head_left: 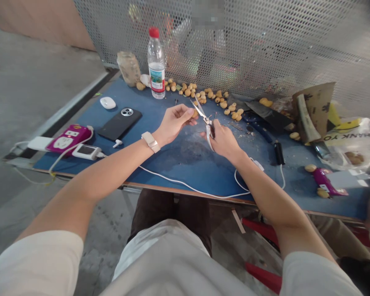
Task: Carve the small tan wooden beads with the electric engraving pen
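Note:
Over the middle of the blue table (179, 148), my right hand (223, 137) is closed round the handles of a pair of scissors (207, 120). The blades are parted and point up and to the left. My left hand (177, 122) pinches a small yellowish gourd (194, 114) close beside the blades; the fingers hide part of it. Behind the hands, several small yellow-brown gourds (189, 89) lie in a row along the perforated metal panel (249, 53).
A water bottle (156, 74) stands behind my left hand. On the left lie a black phone (120, 124), a white case (107, 102) and a purple power strip (69, 139). A white cable (179, 181) runs along the front edge. Plastic bags (354, 139) are at the right.

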